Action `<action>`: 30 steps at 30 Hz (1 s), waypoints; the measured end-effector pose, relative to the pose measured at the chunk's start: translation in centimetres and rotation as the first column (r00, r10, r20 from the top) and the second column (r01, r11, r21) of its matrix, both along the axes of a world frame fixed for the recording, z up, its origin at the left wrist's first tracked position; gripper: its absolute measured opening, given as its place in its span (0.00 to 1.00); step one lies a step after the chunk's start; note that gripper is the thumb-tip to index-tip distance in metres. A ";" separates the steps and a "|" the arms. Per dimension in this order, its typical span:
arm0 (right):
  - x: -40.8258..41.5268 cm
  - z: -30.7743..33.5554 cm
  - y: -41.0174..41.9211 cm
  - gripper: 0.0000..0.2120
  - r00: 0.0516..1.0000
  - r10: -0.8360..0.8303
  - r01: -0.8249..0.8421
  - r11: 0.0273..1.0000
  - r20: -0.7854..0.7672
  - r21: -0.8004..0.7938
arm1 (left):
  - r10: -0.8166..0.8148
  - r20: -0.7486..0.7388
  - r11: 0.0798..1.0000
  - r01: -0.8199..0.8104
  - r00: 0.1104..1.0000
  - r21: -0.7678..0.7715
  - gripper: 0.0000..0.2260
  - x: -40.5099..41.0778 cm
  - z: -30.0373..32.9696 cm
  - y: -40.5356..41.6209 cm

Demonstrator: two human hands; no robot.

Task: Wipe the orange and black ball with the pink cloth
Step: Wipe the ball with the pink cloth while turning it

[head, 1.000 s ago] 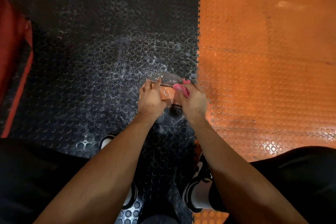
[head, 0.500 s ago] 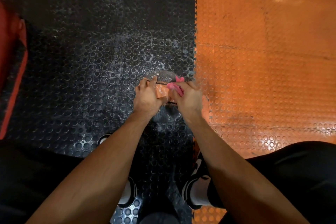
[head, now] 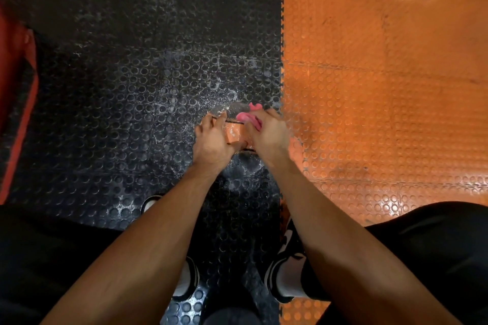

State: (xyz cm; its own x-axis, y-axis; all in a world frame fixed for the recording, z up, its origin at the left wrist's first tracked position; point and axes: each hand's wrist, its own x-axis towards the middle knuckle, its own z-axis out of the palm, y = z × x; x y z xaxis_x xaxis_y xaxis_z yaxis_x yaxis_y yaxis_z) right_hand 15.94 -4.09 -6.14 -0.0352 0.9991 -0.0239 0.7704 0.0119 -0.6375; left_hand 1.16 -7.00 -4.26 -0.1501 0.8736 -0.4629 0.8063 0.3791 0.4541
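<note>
The orange and black ball (head: 234,132) sits low in front of me on the studded floor, its dusty black top and bottom showing around an orange band. My left hand (head: 213,142) grips the ball's left side, fingers curled over its top edge. My right hand (head: 267,134) covers the ball's right side and holds the bunched pink cloth (head: 247,116) against the ball. Most of the ball is hidden under both hands.
The floor is black studded mat (head: 132,87) on the left and orange studded mat (head: 383,87) on the right, joined by a seam just right of the ball. A red object (head: 15,92) lies at the far left edge. My shoes (head: 285,272) stand below the ball.
Both hands have stayed on the ball. The pink cloth under my right hand has shifted slightly toward the ball's top.
</note>
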 end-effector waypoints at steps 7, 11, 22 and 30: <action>1.4 -0.7 -2.2 0.12 0.993 -0.121 0.121 0.993 0.016 0.008 | 0.013 0.027 1.000 -0.012 1.000 -0.009 0.46 -0.3 -0.2 -0.1; 1.7 -1.4 -0.3 0.16 0.982 -0.191 0.190 0.981 -0.015 -0.042 | 0.003 0.018 1.000 -0.003 1.000 -0.005 0.47 -0.2 -0.2 -0.2; 0.5 -0.1 -1.7 0.11 1.000 0.012 -0.012 1.000 -0.014 0.026 | 0.019 0.013 1.000 -0.019 1.000 0.004 0.46 -0.1 -0.4 -0.1; 2.0 -1.2 -1.6 0.15 0.982 -0.190 0.190 0.982 -0.001 -0.016 | 0.001 0.010 1.000 -0.001 1.000 -0.001 0.47 -0.3 -0.5 -0.2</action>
State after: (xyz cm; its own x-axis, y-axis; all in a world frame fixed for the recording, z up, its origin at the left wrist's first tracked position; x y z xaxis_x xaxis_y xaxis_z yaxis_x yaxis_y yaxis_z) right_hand 17.98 -5.72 -7.32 0.1553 0.9871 -0.0394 0.7558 -0.1444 -0.6387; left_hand 0.87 -7.23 -4.72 -0.1465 0.8729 -0.4653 0.8011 0.3807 0.4619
